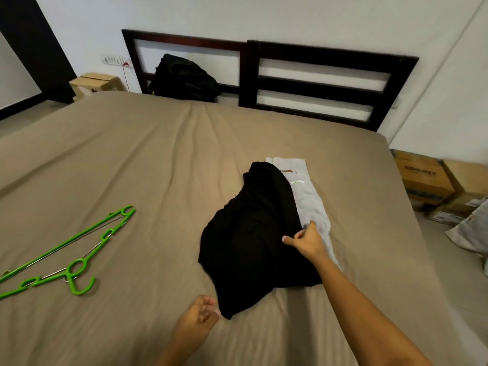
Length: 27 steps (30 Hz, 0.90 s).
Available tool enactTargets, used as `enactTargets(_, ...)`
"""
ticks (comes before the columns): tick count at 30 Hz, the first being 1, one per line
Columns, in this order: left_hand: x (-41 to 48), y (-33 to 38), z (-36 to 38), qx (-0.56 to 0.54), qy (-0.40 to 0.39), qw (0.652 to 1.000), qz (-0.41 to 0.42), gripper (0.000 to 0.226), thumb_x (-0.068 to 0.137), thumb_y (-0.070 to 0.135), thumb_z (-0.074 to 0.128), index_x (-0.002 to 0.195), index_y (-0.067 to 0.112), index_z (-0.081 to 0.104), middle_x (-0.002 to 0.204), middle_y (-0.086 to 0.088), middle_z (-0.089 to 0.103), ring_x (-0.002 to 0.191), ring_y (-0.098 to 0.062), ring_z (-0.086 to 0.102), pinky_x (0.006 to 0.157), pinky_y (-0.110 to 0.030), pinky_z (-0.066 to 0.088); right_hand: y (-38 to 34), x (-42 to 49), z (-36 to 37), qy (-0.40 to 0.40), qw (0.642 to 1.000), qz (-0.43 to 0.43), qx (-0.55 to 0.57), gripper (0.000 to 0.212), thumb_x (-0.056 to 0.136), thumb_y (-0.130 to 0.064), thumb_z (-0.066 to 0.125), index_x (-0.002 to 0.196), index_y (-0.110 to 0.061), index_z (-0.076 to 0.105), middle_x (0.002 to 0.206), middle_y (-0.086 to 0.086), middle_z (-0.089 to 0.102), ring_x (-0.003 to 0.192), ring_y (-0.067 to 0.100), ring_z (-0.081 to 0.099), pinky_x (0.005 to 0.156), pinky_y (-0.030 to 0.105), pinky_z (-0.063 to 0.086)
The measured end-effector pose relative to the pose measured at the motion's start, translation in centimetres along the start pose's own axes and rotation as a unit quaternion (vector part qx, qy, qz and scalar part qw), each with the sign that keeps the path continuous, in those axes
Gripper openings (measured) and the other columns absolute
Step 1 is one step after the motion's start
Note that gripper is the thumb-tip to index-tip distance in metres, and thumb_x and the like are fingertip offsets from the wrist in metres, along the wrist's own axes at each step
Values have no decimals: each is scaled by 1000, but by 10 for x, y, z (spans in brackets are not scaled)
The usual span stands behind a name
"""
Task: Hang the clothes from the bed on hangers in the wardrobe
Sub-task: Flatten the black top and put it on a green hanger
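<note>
A black garment (250,233) lies crumpled on the tan bed sheet (158,159), partly covering a folded light grey garment (309,196) to its right. My right hand (306,240) pinches the black garment's right edge, just over the grey one. My left hand (196,317) rests on the sheet at the black garment's near corner, fingers curled and touching the cloth; whether it grips is unclear. Green plastic hangers (71,256) lie on the bed at the left, apart from both hands. No wardrobe is in view.
A dark bag (184,79) leans on the dark wooden headboard (317,85). Cardboard boxes (427,178) and a pale bundle sit on the floor right of the bed. Another box (95,84) stands at the far left corner by the wall.
</note>
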State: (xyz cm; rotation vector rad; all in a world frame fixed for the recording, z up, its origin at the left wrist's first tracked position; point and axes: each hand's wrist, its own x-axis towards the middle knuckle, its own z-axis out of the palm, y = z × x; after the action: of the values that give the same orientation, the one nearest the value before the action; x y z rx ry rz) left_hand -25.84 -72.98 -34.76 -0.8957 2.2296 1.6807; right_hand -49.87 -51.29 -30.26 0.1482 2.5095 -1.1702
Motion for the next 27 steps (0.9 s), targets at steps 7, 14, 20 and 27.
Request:
enactTargets(7, 15, 8, 14, -115, 31, 992, -28, 3, 92, 15, 57, 93, 14, 61, 79, -5, 64, 77, -22, 59, 76, -35, 46, 11, 5, 11, 74, 955, -71, -279, 72, 77, -39, 71, 136, -12, 37, 130, 8, 45, 123, 27, 44, 102, 38, 37)
enactTargets(14, 2, 6, 40, -297, 81, 951, -36, 7, 96, 13, 48, 97, 13, 56, 101, -9, 61, 85, -17, 60, 77, -31, 49, 2, -49, 17, -191, 972, -139, 17, 63, 79, -1, 65, 136, -6, 41, 132, 10, 52, 119, 21, 51, 88, 21, 40)
enactTargets(20, -40, -13, 15, -504, 114, 843, -147, 37, 97, 52, 23, 126, 33, 37, 128, -4, 46, 120, -25, 45, 88, -46, 40, 63, -170, 34, -226, 837, -306, -393, 40, 98, -33, 41, 101, -3, 67, 125, -2, 61, 120, 14, 53, 100, 13, 26)
enactTargets(27, -73, -33, 31, -295, -23, 940, -173, 103, 65, 76, 62, 144, 17, 32, 138, -15, 48, 116, -33, 55, 75, -29, 54, 104, -185, 44, -300, 936, -168, -71, 117, 48, -54, 87, 141, -29, 21, 143, -11, 22, 132, 7, 26, 107, 15, 24)
